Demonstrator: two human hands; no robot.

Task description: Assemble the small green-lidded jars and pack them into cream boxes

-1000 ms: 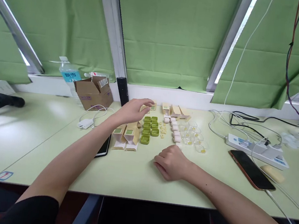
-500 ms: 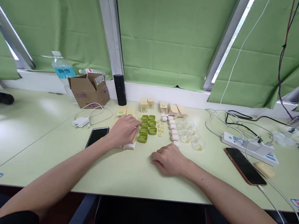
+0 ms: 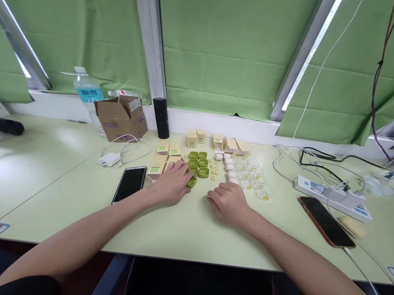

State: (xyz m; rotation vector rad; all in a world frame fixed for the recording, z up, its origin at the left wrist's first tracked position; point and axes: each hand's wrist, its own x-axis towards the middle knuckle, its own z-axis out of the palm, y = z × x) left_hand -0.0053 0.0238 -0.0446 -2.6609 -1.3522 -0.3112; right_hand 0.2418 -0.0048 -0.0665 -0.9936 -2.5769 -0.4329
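Small olive-green trays [image 3: 203,172] stand in two columns at the middle of the table. My left hand [image 3: 174,183] is at the nearest left one, a green tray [image 3: 191,182], with fingers and thumb closed about its edges; part of the tray is hidden. Small cream boxes with green windows [image 3: 157,164] lie partly behind that hand. My right hand [image 3: 228,204] rests on the table, fingers curled in, with no object showing in it. Just beyond it runs a row of pale pink pieces [image 3: 230,174]. Tiny yellow pieces [image 3: 214,171] lie between trays and pink row.
Clear plastic domes with yellow bits [image 3: 264,192] sit right of the pink row. Open cream boxes [image 3: 231,145] stand behind. A black phone [image 3: 129,184] lies left; another phone [image 3: 326,222], a power strip [image 3: 334,198] and cables lie right. A cardboard box [image 3: 121,121] is back left.
My left hand has come nearer and slightly right, from over the cream boxes to the nearest green tray. My right hand has stayed on the table. The view has shifted slightly.
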